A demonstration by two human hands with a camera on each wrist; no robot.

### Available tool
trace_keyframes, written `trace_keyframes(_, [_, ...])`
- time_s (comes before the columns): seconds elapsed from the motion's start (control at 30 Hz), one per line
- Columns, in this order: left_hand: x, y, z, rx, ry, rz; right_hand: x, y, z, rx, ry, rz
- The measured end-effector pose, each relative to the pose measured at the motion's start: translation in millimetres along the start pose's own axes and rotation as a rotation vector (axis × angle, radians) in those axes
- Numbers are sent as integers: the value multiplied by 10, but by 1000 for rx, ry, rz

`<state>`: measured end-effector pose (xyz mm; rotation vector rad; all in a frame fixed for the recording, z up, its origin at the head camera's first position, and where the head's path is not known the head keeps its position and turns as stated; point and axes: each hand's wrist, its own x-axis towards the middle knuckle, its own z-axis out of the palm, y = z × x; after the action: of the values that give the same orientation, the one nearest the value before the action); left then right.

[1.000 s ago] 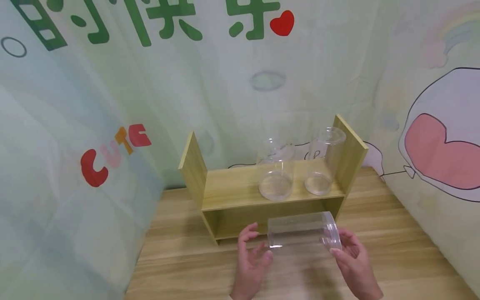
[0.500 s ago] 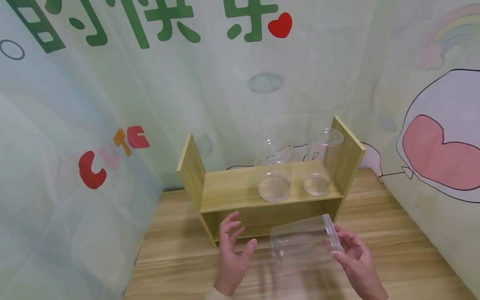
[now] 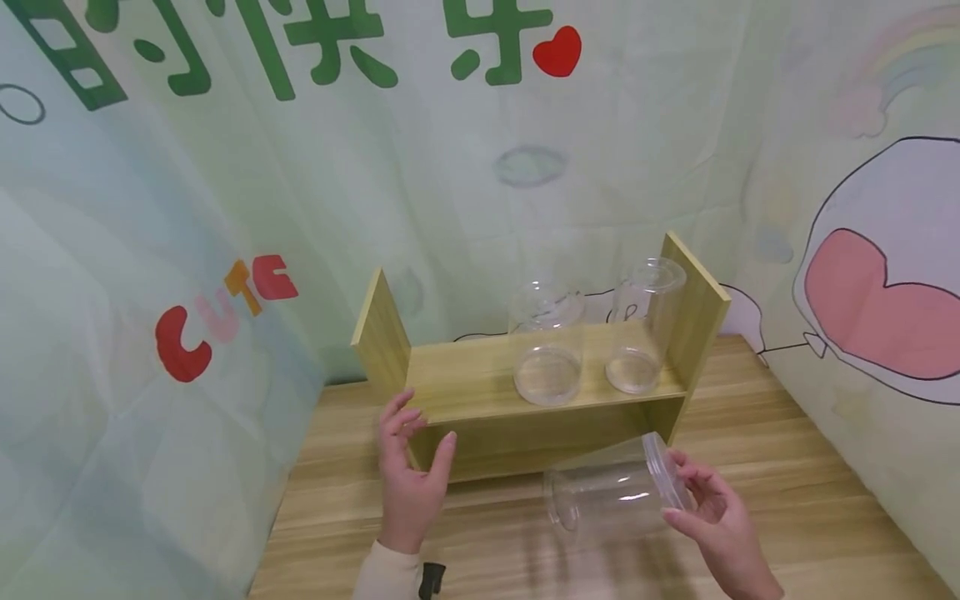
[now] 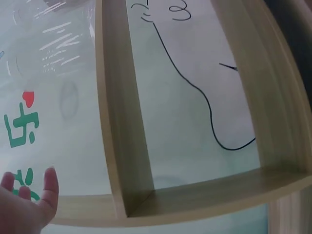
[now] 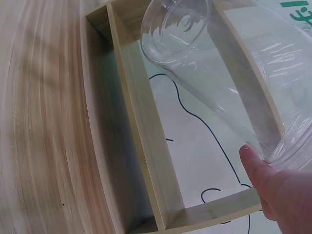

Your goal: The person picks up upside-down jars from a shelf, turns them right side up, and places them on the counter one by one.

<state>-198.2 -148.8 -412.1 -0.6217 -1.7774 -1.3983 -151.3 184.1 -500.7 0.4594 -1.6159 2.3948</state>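
A clear plastic jar (image 3: 607,492) lies on its side in the air in front of the wooden shelf (image 3: 465,375), its ridged lid end to the right. My right hand (image 3: 716,521) grips that end between thumb and fingers. In the right wrist view the round base of the jar (image 5: 178,29) points away from the right hand (image 5: 278,190). My left hand (image 3: 412,475) holds nothing; its fingers are spread, near the shelf's left front corner. The left wrist view shows the left hand (image 4: 29,204) beside the shelf frame (image 4: 122,122).
Two more clear jars stand upright on the shelf's upper board: a wider jar (image 3: 547,375) near the middle and a narrower jar (image 3: 637,358) by the right side panel. The shelf rests on a wood-grain table (image 3: 322,467). A printed cloth (image 3: 420,208) hangs behind and on both sides.
My left hand has moved away from the jar, leftward and up to the shelf's left side. The jar's free end has dipped and swung nearer while my right hand keeps its hold.
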Motion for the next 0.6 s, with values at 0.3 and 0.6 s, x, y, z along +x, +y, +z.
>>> trace_keyframes(0.3, [130,38,-140,85,84,39,-50,-2,7,-169,49,102])
trace_keyframes(0.6, [273,-169,-267,171,139,113,-4,-17,-47,-290,7,92])
